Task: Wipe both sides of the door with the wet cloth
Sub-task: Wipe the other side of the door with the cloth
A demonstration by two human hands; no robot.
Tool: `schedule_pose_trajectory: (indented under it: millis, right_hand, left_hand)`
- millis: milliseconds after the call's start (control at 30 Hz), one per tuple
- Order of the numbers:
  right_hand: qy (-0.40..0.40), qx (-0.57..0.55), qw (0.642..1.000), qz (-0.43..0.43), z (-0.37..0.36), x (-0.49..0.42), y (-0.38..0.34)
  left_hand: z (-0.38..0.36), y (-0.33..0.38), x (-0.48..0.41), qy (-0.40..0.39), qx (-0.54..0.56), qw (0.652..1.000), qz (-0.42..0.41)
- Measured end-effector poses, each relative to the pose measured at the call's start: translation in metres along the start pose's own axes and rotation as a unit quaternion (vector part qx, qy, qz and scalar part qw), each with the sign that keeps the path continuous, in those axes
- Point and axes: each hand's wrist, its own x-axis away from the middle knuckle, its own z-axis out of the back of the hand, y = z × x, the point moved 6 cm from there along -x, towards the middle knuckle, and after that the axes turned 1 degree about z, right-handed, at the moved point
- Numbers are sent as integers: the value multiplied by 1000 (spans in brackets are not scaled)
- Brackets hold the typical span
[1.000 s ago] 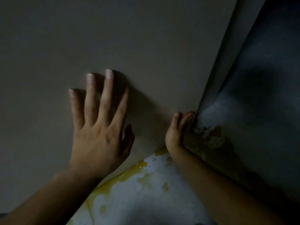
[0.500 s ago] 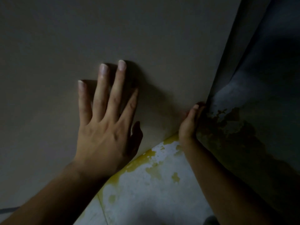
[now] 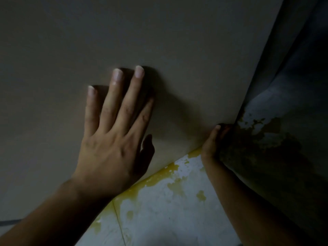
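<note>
- Dim light falls on a pale floor (image 3: 168, 213), which is stained yellow along the foot of the door (image 3: 159, 41).
- Most of the view is filled by the door, whose bottom edge runs diagonally just above the floor.
- The left hand (image 3: 110, 150) is laid flat on the door's face, with fingers straight and slightly spread and nothing held.
- The right hand (image 3: 212, 141) is curled at the door's lower corner, beside a flaking wall (image 3: 284, 107).
- Whether anything is gripped there cannot be told.
</note>
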Motion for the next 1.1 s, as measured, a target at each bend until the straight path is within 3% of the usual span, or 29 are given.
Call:
schedule_pose_trajectory:
  millis: [133,267,367,400,500,567,633,733,867,1000,1100]
  right_hand:
    - [-32,-19,999,39,-17,30,-35]
    - [-65,-30,957,281,-34,84,-138]
    - [-57,30,914,401,-37,103,-148]
    - [-47,41,917,393,-36,99,-131]
    - [-62,7,967,249,-33,86,-79]
    - [-49,-17,978,204,-32,90,-87]
    - [-54,-34,966,251,-38,107,-133]
    - [-104,-25,908,405,-52,157,-219]
    - [-112,40,862,492,-52,173,-226]
    - [-123,55,900,415,-47,166,-191]
    - [-92,-7,921,378,-54,182,-236]
  left_hand:
    - [8,-6,5,6,3,1000,-5]
    - [11,-7,5,13,8,1000,-8]
    - [13,-8,6,8,5,1000,-11]
    - [14,-9,7,7,2,1000,-10]
    - [17,-12,9,1,-9,1000,-15]
    - [21,-15,11,5,-12,1000,-16]
    - [28,-22,15,15,-10,1000,-2]
    - [39,-36,22,37,-6,999,24]
    - [50,-47,30,36,-9,999,34]
    - [56,-52,42,34,-13,998,49]
    - [60,-63,56,35,-16,996,81]
